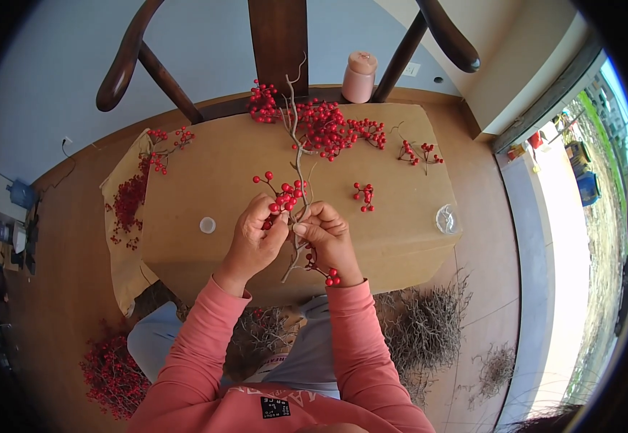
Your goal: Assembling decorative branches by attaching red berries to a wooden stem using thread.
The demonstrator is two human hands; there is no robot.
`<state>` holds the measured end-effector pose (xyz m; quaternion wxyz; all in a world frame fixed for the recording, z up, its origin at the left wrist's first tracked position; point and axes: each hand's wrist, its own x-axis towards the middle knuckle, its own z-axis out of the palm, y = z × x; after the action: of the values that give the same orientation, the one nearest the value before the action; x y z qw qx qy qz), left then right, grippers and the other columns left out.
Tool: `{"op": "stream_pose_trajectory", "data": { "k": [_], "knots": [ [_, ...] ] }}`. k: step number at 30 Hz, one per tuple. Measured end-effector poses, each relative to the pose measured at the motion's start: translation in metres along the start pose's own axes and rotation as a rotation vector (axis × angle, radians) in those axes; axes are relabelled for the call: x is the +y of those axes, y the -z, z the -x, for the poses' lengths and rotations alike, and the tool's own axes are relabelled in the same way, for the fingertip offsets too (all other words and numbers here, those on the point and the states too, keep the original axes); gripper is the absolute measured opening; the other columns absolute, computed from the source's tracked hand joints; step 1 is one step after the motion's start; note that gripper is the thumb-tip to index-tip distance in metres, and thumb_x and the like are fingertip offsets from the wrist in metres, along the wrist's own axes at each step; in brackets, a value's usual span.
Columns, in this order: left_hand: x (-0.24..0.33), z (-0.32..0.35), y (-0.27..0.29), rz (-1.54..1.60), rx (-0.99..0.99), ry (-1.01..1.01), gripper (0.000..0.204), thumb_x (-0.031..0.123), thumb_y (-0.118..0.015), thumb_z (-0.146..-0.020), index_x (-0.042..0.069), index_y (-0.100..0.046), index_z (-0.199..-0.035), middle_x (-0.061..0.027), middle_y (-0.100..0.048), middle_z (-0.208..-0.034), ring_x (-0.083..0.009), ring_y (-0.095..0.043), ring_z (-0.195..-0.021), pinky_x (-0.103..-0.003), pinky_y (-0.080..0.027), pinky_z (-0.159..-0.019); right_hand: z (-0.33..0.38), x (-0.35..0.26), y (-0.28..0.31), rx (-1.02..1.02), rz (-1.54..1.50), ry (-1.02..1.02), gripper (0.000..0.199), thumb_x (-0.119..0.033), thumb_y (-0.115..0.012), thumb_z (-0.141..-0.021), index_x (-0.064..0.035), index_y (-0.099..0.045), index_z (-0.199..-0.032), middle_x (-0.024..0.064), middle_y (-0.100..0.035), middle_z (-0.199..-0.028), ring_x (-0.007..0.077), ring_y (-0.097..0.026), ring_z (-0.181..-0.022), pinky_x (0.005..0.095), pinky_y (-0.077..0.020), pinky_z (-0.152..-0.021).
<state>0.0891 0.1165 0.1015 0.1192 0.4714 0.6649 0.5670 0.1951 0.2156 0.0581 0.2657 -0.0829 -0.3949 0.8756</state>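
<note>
A bare, twisting brown branch (297, 144) stretches over the cardboard-covered table (205, 195), with red berries along its upper part. My left hand (255, 238) is closed in a pinch on a sprig of red berries (285, 196), held against the branch. Beside it, my right hand (332, 238) pinches the branch between thumb and fingers. Another berry cluster (332, 277) hangs below my right hand, near the wrist. The exact spot where sprig and branch meet is partly hidden by my fingertips.
Loose berry sprigs (366, 195) lie to the right, near a clear round dish (446, 219). A small white disc (208, 225) sits at left. A pink jar (359, 78) stands on the wooden chair (278, 43) beyond the table. Bare twigs (426, 328) and berry bunches (115, 379) rest below.
</note>
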Motion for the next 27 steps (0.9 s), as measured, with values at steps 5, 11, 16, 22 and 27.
{"op": "stream_pose_trajectory", "data": {
  "k": [5, 11, 16, 22, 27],
  "knots": [
    [-0.008, 0.005, -0.007, 0.171, 0.005, 0.119, 0.007, -0.001, -0.052, -0.083, 0.006, -0.051, -0.082, -0.0001, -0.046, -0.074, -0.0102, -0.039, -0.063, -0.023, -0.034, -0.056, 0.001, -0.001, -0.001, -0.019, -0.079, 0.003, 0.014, 0.007, -0.057, -0.085, -0.0037, -0.055, -0.094, 0.0044, -0.062, -0.078, 0.0081, -0.055, -0.061, 0.0182, -0.0464, -0.056],
    [-0.004, 0.007, -0.011, 0.333, 0.025, 0.196, 0.007, 0.001, -0.051, -0.085, 0.007, -0.051, -0.083, 0.0015, -0.048, -0.075, -0.0075, -0.038, -0.064, -0.021, -0.034, -0.057, 0.004, -0.006, -0.008, -0.007, -0.165, 0.002, 0.018, 0.010, -0.057, -0.083, -0.0034, -0.053, -0.096, 0.0059, -0.061, -0.078, 0.0098, -0.055, -0.061, 0.0192, -0.0444, -0.056],
    [0.000, 0.007, -0.013, 0.379, 0.037, 0.190, 0.007, 0.001, -0.050, -0.086, 0.007, -0.051, -0.084, 0.0013, -0.049, -0.076, -0.0074, -0.038, -0.064, -0.020, -0.034, -0.058, 0.004, -0.001, -0.005, -0.022, -0.224, 0.001, 0.019, 0.009, -0.057, -0.084, -0.0031, -0.052, -0.098, 0.0055, -0.060, -0.077, 0.0095, -0.055, -0.061, 0.0182, -0.0441, -0.056],
    [0.010, 0.008, -0.013, 0.320, 0.020, 0.133, 0.007, 0.000, -0.049, -0.086, 0.007, -0.052, -0.085, 0.0010, -0.049, -0.076, -0.0077, -0.038, -0.064, -0.020, -0.034, -0.058, 0.007, -0.004, -0.006, -0.077, -0.304, 0.002, 0.019, 0.009, -0.058, -0.084, -0.0027, -0.052, -0.098, 0.0055, -0.060, -0.077, 0.0102, -0.056, -0.061, 0.0183, -0.0445, -0.057],
    [0.011, 0.010, -0.016, 0.362, 0.042, 0.119, 0.007, 0.000, -0.050, -0.086, 0.006, -0.052, -0.087, 0.0009, -0.048, -0.077, -0.0083, -0.038, -0.064, -0.021, -0.034, -0.058, 0.008, -0.004, -0.006, -0.045, -0.285, 0.013, 0.019, 0.009, -0.059, -0.083, -0.0028, -0.052, -0.097, 0.0055, -0.060, -0.077, 0.0108, -0.056, -0.062, 0.0182, -0.0444, -0.057]
  ]
}}
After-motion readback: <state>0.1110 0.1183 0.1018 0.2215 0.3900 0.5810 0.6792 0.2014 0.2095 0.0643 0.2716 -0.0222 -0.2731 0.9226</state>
